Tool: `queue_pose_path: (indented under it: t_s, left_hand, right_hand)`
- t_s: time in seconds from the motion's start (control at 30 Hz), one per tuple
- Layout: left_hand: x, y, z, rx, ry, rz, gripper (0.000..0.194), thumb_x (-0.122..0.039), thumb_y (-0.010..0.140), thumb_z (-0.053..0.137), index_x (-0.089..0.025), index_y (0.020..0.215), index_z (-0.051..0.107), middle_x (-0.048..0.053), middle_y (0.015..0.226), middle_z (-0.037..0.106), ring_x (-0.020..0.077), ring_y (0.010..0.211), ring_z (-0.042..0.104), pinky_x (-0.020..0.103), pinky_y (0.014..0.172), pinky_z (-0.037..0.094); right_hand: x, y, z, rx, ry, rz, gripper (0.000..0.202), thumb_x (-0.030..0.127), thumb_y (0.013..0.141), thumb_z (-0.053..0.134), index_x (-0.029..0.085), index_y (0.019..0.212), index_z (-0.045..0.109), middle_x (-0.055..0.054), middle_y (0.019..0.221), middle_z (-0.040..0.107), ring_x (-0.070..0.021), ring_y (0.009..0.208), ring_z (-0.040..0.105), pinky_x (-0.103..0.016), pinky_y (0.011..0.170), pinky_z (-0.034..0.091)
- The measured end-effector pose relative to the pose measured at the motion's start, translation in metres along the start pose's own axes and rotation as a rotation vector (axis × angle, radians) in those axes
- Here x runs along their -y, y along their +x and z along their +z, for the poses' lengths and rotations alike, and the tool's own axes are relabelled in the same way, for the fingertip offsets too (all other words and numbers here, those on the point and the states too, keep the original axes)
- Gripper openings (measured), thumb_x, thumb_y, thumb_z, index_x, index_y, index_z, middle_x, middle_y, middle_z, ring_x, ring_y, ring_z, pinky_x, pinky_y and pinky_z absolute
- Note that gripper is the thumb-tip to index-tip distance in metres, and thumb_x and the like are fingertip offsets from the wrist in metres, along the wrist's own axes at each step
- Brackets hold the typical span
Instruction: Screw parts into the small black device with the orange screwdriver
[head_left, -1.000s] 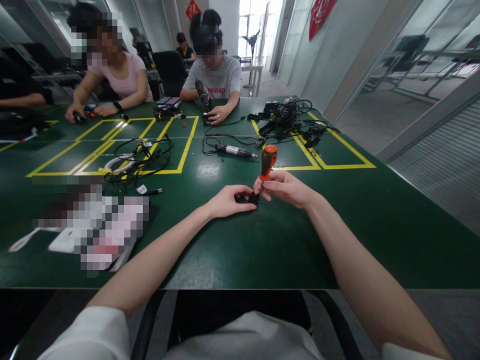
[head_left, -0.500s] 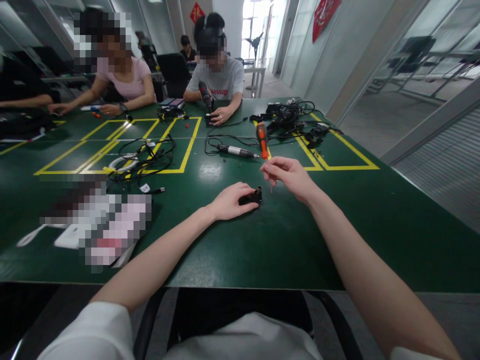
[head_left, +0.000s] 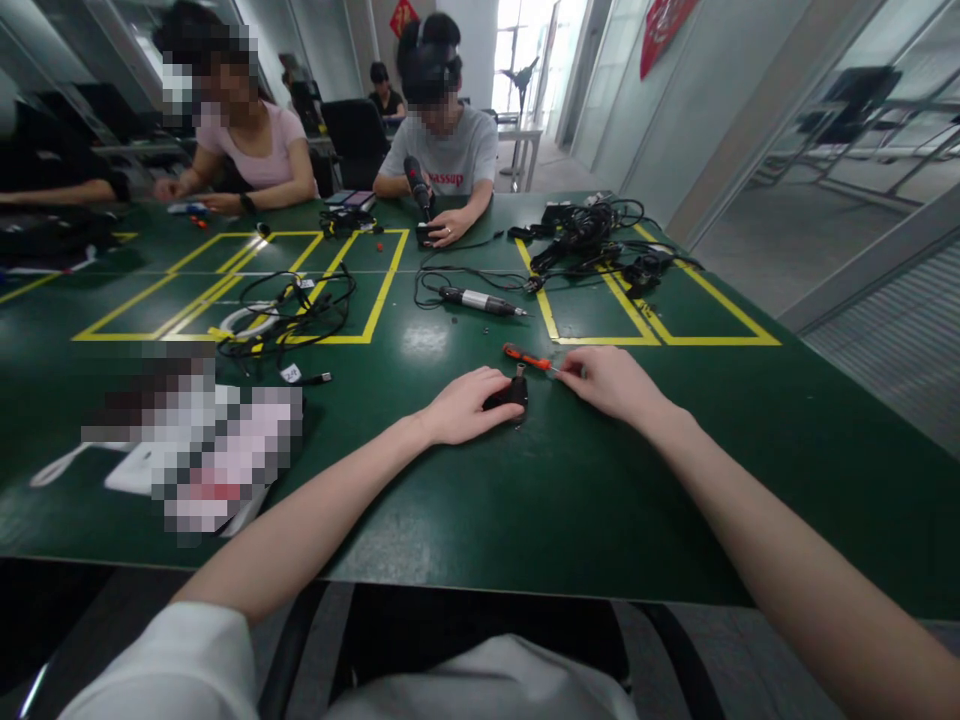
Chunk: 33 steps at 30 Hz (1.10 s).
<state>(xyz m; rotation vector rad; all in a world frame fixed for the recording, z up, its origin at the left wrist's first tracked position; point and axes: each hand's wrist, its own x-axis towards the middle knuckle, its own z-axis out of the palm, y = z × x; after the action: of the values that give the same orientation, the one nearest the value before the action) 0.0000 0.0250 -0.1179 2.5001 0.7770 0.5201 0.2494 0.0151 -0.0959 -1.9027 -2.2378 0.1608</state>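
Note:
My left hand (head_left: 471, 405) is closed around a small black device (head_left: 517, 398) on the green table, thumb at its near side and fingers over the far side. A small metal-coloured piece (head_left: 520, 371) stands up from the device's far end. To the right, my right hand (head_left: 604, 378) pinches an orange-and-black screwdriver (head_left: 529, 357) by its thin metal shaft. Its handle points left, just beyond the black device. Part of the device is covered by my left fingers, and the screwdriver's tip is hidden at my right fingertips.
Farther out lies a black-and-silver pen-shaped electric driver (head_left: 480, 301) with a cord. Tangled black cables (head_left: 581, 240) lie at the back right, coiled cables (head_left: 289, 310) at the left. Blurred-out items (head_left: 232, 460) rest at front left. A co-worker's hand (head_left: 450, 228) works across the table (head_left: 450, 520).
My right hand has moved right and nearer to me, and the screwdriver has swung from handle-up to lying nearly level, handle leftward. My left hand stays on the black device, which looks slightly turned.

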Motion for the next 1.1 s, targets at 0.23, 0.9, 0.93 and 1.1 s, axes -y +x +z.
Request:
queue_pose_path:
  t_s: [0.23, 0.9, 0.93, 1.1]
  left_hand:
    - [-0.004, -0.001, -0.003, 0.03, 0.008, -0.026, 0.03, -0.042, 0.1, 0.051, -0.021, 0.079, 0.046, 0.004, 0.086, 0.058, 0.0209, 0.084, 0.053, 0.034, 0.08, 0.046]
    - [-0.015, -0.005, -0.043, 0.043, -0.403, -0.419, 0.026, -0.04, 0.072, 0.066, -0.02, 0.072, 0.05, -0.005, 0.062, 0.053, 0.0125, 0.054, 0.056, 0.024, 0.054, 0.036]
    - [-0.015, -0.005, -0.048, 0.029, -0.393, -0.432, 0.025, -0.037, 0.069, 0.068, -0.02, 0.073, 0.05, -0.005, 0.063, 0.055, 0.0128, 0.053, 0.057, 0.024, 0.054, 0.037]
    - [-0.017, -0.001, -0.063, 0.046, -0.225, -0.328, 0.022, -0.029, 0.065, 0.068, -0.021, 0.071, 0.049, -0.005, 0.064, 0.053, 0.0114, 0.057, 0.049, 0.023, 0.055, 0.032]
  right_hand:
    - [0.01, -0.018, 0.008, -0.18, 0.147, -0.083, 0.016, 0.032, 0.091, 0.065, 0.019, 0.093, 0.076, -0.008, 0.089, 0.073, -0.0232, 0.071, 0.065, -0.034, 0.064, 0.044]
    - [0.009, -0.019, 0.016, -0.194, 0.454, -0.304, 0.025, 0.024, 0.089, 0.058, 0.018, 0.112, 0.067, -0.008, 0.097, 0.073, -0.0196, 0.073, 0.063, -0.034, 0.069, 0.052]
    - [0.01, -0.018, 0.016, -0.193, 0.451, -0.307, 0.025, 0.023, 0.089, 0.058, 0.018, 0.112, 0.067, -0.008, 0.096, 0.073, -0.0193, 0.072, 0.063, -0.034, 0.069, 0.052]
    - [0.01, -0.016, 0.017, -0.198, 0.445, -0.309, 0.026, 0.022, 0.088, 0.059, 0.018, 0.112, 0.07, -0.008, 0.096, 0.074, -0.0193, 0.072, 0.063, -0.034, 0.071, 0.052]
